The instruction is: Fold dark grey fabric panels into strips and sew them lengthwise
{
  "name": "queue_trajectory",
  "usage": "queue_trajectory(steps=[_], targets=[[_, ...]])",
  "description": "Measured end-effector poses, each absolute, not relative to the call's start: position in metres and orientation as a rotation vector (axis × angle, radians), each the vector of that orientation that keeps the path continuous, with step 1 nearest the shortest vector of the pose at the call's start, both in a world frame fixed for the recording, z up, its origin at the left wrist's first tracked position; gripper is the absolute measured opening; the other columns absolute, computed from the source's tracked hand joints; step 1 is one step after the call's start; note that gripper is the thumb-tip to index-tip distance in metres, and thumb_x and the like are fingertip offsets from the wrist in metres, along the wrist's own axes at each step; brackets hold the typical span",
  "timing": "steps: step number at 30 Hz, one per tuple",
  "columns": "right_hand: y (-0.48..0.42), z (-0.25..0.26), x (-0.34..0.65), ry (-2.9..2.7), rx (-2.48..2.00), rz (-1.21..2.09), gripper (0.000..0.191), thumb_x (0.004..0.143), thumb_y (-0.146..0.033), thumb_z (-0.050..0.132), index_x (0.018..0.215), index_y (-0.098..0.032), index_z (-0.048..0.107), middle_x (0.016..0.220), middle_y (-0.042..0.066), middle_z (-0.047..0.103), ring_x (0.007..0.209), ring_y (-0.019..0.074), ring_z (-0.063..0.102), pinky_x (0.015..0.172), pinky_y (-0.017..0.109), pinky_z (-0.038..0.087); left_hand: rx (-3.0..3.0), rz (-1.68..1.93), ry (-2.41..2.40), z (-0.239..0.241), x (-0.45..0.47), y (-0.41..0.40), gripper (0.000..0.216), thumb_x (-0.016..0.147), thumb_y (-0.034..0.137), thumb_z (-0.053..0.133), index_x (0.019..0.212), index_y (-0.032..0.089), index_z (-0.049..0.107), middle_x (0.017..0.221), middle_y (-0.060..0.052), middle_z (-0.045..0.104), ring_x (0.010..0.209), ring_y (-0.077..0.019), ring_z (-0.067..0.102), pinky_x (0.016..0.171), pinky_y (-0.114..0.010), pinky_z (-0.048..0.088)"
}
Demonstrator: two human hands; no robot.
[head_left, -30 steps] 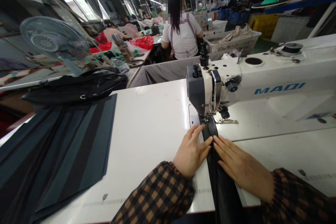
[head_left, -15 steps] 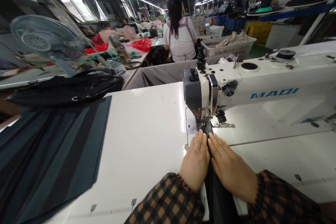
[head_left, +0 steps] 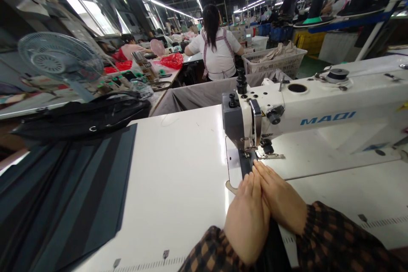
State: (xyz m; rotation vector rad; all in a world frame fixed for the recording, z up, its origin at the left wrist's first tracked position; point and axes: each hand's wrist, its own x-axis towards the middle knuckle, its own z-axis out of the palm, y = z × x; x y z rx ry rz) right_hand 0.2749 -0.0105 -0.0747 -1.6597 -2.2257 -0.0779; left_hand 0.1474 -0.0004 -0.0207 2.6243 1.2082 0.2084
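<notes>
In the head view, the two hands come together over a black strip [head_left: 246, 166] of material that runs under the needle end of a white sewing machine [head_left: 328, 102] marked MAQI. The left hand [head_left: 248, 221] lies flat with its fingers straight, pointing toward the needle; the right hand [head_left: 282, 197] also lies flat, its fingertips slightly farther forward, and the two touch along their inner edges. The strip shows ahead of the fingertips and again below the wrists, its middle hidden beneath the hands. On the white tabletop [head_left: 178, 178], dark panels [head_left: 86, 195] lie well to the left, with a black bag [head_left: 79, 123] just beyond them. Farther back are a fan [head_left: 57, 59] and a co-worker [head_left: 219, 57] in a white top.
</notes>
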Motion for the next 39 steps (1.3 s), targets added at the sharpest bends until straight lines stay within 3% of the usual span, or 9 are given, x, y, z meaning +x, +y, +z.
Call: queue_trajectory(steps=[4, 8, 11, 17, 19, 21, 25, 28, 39], targets=[[-0.024, -0.076, 0.277, -2.251, -1.614, -0.098, 0.048, 0.081, -0.008, 0.033, 0.129, -0.003, 0.033, 0.134, 0.017, 0.034, 0.126, 0.0221, 0.025, 0.101, 0.039, 0.035, 2.557, 0.153, 1.311, -0.014, 0.152, -0.018, 0.056, 0.076, 0.005, 0.035, 0.131, 0.010, 0.028, 0.123, -0.015, 0.047, 0.108, -0.0235, 0.049, 0.089, -0.038, 0.045], [-0.031, -0.072, 0.276, -2.271, -1.667, -0.119, 0.045, 0.085, -0.016, 0.033, 0.128, -0.005, 0.036, 0.135, 0.014, 0.034, 0.125, 0.0224, 0.029, 0.100, 0.039, 0.036, 2.435, 0.121, 1.580, -0.014, 0.163, 0.005, 0.049, 0.074, 0.005, 0.038, 0.123, 0.004, 0.039, 0.100, -0.016, 0.055, 0.084, -0.0250, 0.057, 0.070, -0.038, 0.050], [-0.034, -0.069, 0.270, -2.244, -1.716, -0.152, 0.042, 0.086, -0.017, 0.034, 0.127, -0.006, 0.039, 0.135, 0.014, 0.035, 0.124, 0.0229, 0.030, 0.101, 0.039, 0.035, 2.258, 0.274, 1.505, -0.019, 0.160, 0.024, 0.034, 0.078, 0.011, 0.039, 0.109, 0.007, 0.053, 0.091, -0.011, 0.058, 0.078, -0.0200, 0.058, 0.072, -0.033, 0.048], [-0.037, -0.064, 0.262, -2.196, -1.739, -0.139, 0.041, 0.088, -0.020, 0.034, 0.125, -0.004, 0.041, 0.132, 0.016, 0.038, 0.124, 0.0239, 0.030, 0.101, 0.039, 0.034, 2.221, 0.365, 1.115, -0.027, 0.134, 0.041, 0.031, 0.088, 0.026, 0.034, 0.105, 0.018, 0.059, 0.077, -0.003, 0.056, 0.070, -0.0128, 0.055, 0.069, -0.026, 0.047], [-0.037, -0.064, 0.263, -2.198, -1.729, -0.122, 0.040, 0.088, -0.021, 0.034, 0.124, -0.004, 0.042, 0.132, 0.015, 0.039, 0.124, 0.0238, 0.030, 0.101, 0.039, 0.034, 2.403, 0.342, 0.969, -0.027, 0.124, 0.048, 0.031, 0.088, 0.029, 0.036, 0.107, 0.022, 0.059, 0.084, -0.005, 0.055, 0.079, -0.0152, 0.055, 0.075, -0.031, 0.047], [-0.036, -0.064, 0.264, -2.193, -1.727, -0.102, 0.041, 0.087, -0.023, 0.035, 0.125, -0.007, 0.042, 0.132, 0.013, 0.038, 0.124, 0.0243, 0.030, 0.101, 0.041, 0.034, 2.579, 0.385, 0.852, -0.029, 0.115, 0.056, 0.030, 0.086, 0.027, 0.041, 0.112, 0.026, 0.056, 0.106, -0.008, 0.052, 0.102, -0.0205, 0.048, 0.088, -0.039, 0.042], [-0.035, -0.068, 0.263, -2.195, -1.741, -0.077, 0.049, 0.084, -0.025, 0.039, 0.129, -0.005, 0.034, 0.137, 0.016, 0.029, 0.127, 0.0276, 0.023, 0.101, 0.044, 0.033, 2.742, 0.356, 0.766, -0.042, 0.108, 0.058, 0.040, 0.089, 0.020, 0.032, 0.128, 0.018, 0.036, 0.139, -0.011, 0.027, 0.128, -0.0208, 0.024, 0.104, -0.044, 0.027], [-0.034, -0.071, 0.260, -2.190, -1.741, -0.059, 0.050, 0.084, -0.022, 0.037, 0.130, -0.002, 0.030, 0.138, 0.019, 0.025, 0.128, 0.0277, 0.019, 0.102, 0.044, 0.031, 2.762, 0.308, 0.811, -0.052, 0.112, 0.047, 0.043, 0.090, 0.017, 0.026, 0.132, 0.011, 0.024, 0.140, -0.014, 0.024, 0.130, -0.0181, 0.019, 0.105, -0.040, 0.028], [-0.023, -0.067, 0.254, -2.214, -1.778, -0.109, 0.048, 0.083, -0.014, 0.034, 0.128, 0.002, 0.033, 0.135, 0.023, 0.028, 0.128, 0.0291, 0.018, 0.104, 0.042, 0.028, 2.741, 0.323, 1.009, -0.054, 0.128, 0.035, 0.044, 0.086, 0.010, 0.026, 0.130, 0.006, 0.026, 0.138, -0.018, 0.028, 0.130, -0.0190, 0.017, 0.100, -0.036, 0.036]])
